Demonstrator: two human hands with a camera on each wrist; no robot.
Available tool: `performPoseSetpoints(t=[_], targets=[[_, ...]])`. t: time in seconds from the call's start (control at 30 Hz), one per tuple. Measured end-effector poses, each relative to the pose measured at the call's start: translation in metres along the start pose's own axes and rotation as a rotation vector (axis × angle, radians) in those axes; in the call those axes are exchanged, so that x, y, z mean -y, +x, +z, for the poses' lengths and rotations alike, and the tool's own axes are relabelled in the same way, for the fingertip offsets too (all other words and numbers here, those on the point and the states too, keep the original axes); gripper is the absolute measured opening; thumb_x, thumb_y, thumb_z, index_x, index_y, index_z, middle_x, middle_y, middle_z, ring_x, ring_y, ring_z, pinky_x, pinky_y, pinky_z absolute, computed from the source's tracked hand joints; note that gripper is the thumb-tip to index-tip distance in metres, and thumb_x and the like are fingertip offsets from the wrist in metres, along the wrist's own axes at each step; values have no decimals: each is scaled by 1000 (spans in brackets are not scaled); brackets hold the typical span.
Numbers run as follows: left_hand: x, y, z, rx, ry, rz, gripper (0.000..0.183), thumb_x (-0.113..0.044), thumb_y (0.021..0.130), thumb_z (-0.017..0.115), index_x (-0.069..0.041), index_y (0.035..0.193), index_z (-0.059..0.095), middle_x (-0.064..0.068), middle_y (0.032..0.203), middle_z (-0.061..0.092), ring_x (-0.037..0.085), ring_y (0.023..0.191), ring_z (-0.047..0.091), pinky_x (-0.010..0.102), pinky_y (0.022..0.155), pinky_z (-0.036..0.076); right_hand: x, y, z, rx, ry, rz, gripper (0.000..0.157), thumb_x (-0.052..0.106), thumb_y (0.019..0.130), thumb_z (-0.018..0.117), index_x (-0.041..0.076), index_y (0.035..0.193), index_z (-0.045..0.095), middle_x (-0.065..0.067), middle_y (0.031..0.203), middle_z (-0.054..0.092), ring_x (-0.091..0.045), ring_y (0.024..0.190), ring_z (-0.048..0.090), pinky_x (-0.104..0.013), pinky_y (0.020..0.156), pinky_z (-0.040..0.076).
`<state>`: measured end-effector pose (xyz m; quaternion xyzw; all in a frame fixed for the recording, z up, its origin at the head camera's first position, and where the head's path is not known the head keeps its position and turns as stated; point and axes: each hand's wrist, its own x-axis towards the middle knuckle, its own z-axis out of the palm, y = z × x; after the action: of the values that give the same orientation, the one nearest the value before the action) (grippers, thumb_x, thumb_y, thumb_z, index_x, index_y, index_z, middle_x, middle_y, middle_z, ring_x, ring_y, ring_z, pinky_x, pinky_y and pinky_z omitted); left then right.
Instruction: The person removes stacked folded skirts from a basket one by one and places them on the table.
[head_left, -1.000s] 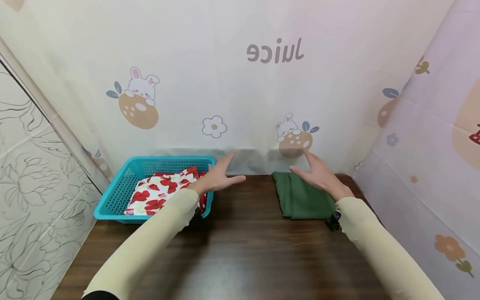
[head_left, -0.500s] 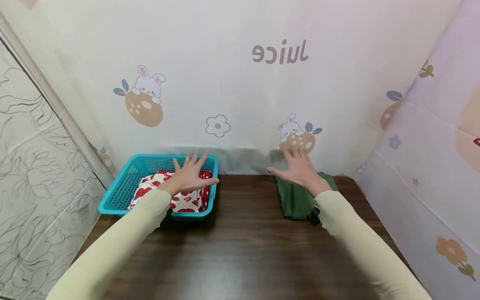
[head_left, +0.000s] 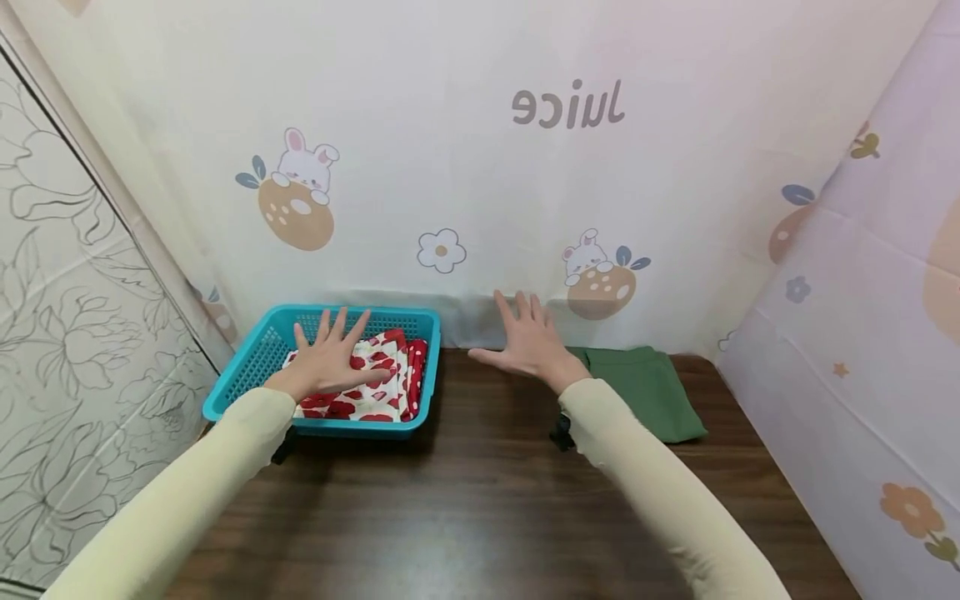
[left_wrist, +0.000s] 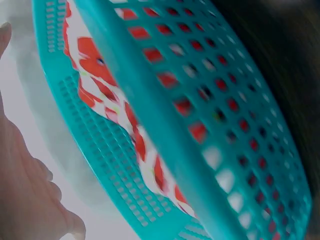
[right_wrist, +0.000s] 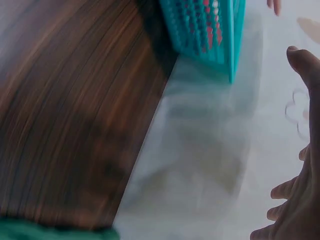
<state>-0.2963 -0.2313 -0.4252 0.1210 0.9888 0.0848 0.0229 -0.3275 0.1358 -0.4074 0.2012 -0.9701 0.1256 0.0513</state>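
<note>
My left hand [head_left: 327, 360] is held over the turquoise plastic basket [head_left: 433, 367], its fingers spread and nothing in its grasp. Inside the basket lies folded cloth with red flowers on white [head_left: 378, 400], beside a red cloth with white dots [head_left: 416, 375]. The left wrist view shows the basket's perforated side [left_wrist: 215, 100] with the cloth behind it. My right hand [head_left: 528, 343], fingers also spread and holding nothing, hovers between the basket and a folded green cloth [head_left: 645, 392]. My right forearm covers part of that green cloth.
Everything stands on a dark brown wooden table [head_left: 465, 492]. A pale printed curtain [head_left: 480, 167] hangs along the table's back edge. Similar patterned sheets close in the left side [head_left: 67, 350] and right side [head_left: 847, 400].
Both hands have moved left, the left one from the basket's right edge to over its middle, the right one off the green cloth. Both keep their fingers spread.
</note>
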Motion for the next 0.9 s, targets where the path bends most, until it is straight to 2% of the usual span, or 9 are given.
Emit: performPoseSetpoints(t=[0.13,0.33,0.53,0.73,0.9], targets=[[15,-7,-2,25,-26,-28,119,-84,82,55,-21,167,2,27,171,3,56,154,-2,83,112,-7,25,12,7,6,60,-4,115,85,82,52,22,167,9,-24,169,16,-49,156,13,-70,122,18],[37,-16,-1,34,-42,-72,119,-82,83,57,-17,167,4,30,169,7,58,152,10,79,116,12,57,26,18,51,179,15,116,85,80,54,24,167,7,-19,170,15,-44,157,12,-67,123,20],[53,-25,-3,25,2,-67,117,-81,84,55,-14,167,6,31,169,6,58,152,8,80,116,11,75,38,30,74,218,43,116,83,79,57,24,167,9,-18,170,17,-43,156,15,-65,124,21],[66,-35,-4,33,-12,-93,116,-82,85,53,-13,167,9,32,169,5,60,151,8,81,114,11,92,47,40,109,320,42,113,78,84,58,20,167,8,-19,171,7,-41,158,8,-66,120,27],[74,-39,-4,34,-2,-107,115,-82,86,52,-12,166,10,36,165,17,63,147,20,80,112,22,109,48,43,174,413,41,113,74,85,62,23,167,4,-19,172,7,-39,158,12,-67,119,30]])
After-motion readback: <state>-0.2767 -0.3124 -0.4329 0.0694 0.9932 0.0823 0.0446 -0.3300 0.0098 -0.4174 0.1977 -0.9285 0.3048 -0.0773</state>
